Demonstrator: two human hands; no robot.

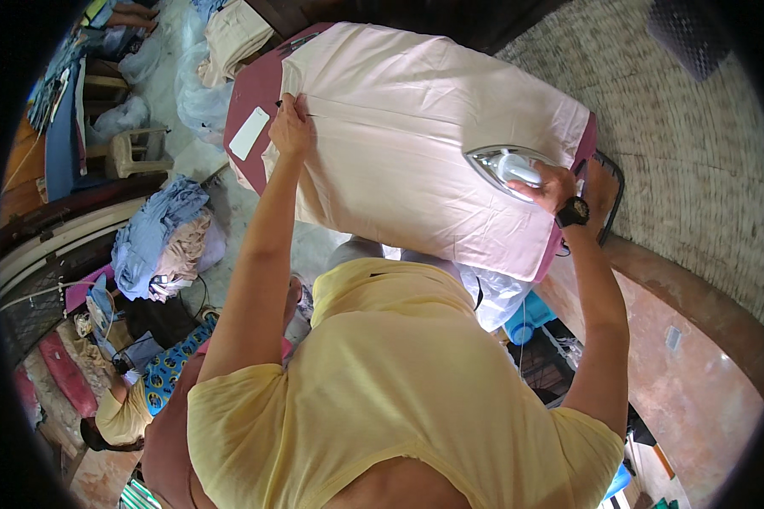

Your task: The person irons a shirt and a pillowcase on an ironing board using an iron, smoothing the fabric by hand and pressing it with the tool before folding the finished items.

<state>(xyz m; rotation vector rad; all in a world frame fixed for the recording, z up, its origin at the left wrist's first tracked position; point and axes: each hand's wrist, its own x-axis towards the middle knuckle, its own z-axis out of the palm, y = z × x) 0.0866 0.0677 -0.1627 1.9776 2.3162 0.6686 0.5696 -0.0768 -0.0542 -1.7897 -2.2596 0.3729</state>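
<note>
A pale pink cloth [382,127] lies spread over the ironing board [244,93], whose maroon cover shows at both ends. My right hand [552,188] is wrapped round the handle of a clothes iron [492,161]. The iron rests on the cloth near the board's right end, its tip toward the left. At the cloth's left edge, my left hand [290,127] has its fingers closed on the fabric. Just left of that hand lies a white flat rectangular object [249,133] on the maroon cover.
Rumpled blue and pink clothes [161,237] are heaped at the left. Clear plastic bags [202,93] and a beige stool [136,153] stand beyond them. A person in a yellow top [123,416] is at the lower left. A woven mat surface [679,170] borders the board's right side.
</note>
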